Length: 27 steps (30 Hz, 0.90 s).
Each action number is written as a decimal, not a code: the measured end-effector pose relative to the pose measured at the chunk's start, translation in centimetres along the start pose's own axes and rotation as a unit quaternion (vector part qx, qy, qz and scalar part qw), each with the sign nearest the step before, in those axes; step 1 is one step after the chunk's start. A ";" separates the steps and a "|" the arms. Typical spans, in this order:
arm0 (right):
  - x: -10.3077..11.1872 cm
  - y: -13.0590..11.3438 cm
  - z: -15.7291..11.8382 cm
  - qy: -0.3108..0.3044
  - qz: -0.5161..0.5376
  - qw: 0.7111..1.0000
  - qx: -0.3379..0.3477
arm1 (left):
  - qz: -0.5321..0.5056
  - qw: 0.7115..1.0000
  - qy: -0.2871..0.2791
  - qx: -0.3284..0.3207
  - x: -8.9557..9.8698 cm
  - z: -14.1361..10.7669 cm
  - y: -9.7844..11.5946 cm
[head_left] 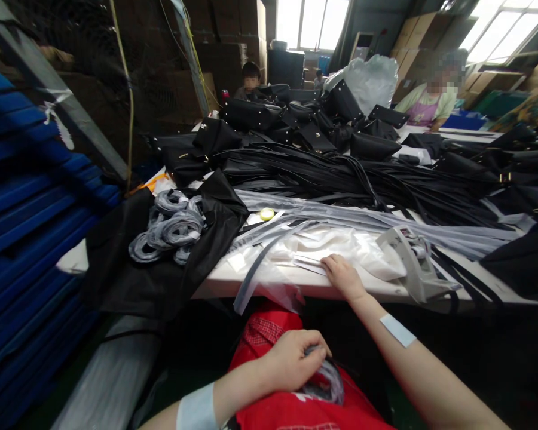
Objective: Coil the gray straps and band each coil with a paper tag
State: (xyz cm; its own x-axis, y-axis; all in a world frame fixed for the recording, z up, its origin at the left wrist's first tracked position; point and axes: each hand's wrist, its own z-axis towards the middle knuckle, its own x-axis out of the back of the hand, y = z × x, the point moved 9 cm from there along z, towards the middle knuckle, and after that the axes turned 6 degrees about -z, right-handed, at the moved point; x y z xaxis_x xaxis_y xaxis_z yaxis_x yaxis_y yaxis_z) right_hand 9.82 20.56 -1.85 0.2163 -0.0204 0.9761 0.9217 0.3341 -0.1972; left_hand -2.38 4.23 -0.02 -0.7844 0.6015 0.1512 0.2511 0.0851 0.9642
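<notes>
Low in front of me, my left hand point(298, 358) is closed round a coiled grey strap point(329, 382) held against the red apron point(269, 331). At the table's front edge, my right hand point(344, 278) has its fingers bent together on the end of thin white strips point(309, 264). Crumpled clear plastic point(341, 243) lies just behind those fingers. To the right of that hand stands a grey tape dispenser point(415, 263). Several coiled straps point(174, 227) like the held one sit in a pile on black cloth point(125, 280) at the left.
Long grey plastic-wrapped straps point(376, 221) and black straps point(323, 170) stretch across the table, with black bags point(251, 113) heaped behind. A yellow tape roll point(266, 214) lies among them. Blue stacked panels point(27, 239) stand left. One co-worker point(430, 101) is at the far right.
</notes>
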 end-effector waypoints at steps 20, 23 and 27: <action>11.1 -5.5 -16.4 -0.189 0.158 0.969 -0.002 | -0.255 0.945 -0.092 0.184 -3.0 0.9 -3.7; 12.3 -6.5 -16.8 -0.154 0.079 0.985 0.024 | -0.251 0.941 -0.095 0.205 -3.4 0.6 -3.7; 11.2 -8.9 -16.9 -0.167 0.014 0.984 0.063 | -0.249 0.943 -0.091 0.200 -3.6 0.7 -3.2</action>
State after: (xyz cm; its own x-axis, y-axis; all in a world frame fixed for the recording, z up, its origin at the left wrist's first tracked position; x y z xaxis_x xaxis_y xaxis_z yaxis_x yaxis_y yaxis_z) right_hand 9.44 1.42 9.35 0.1048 0.2937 0.9501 0.8653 0.4440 -0.2327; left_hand 0.05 2.32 -3.77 -0.7600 0.5318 -0.3736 0.1002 0.6638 0.7412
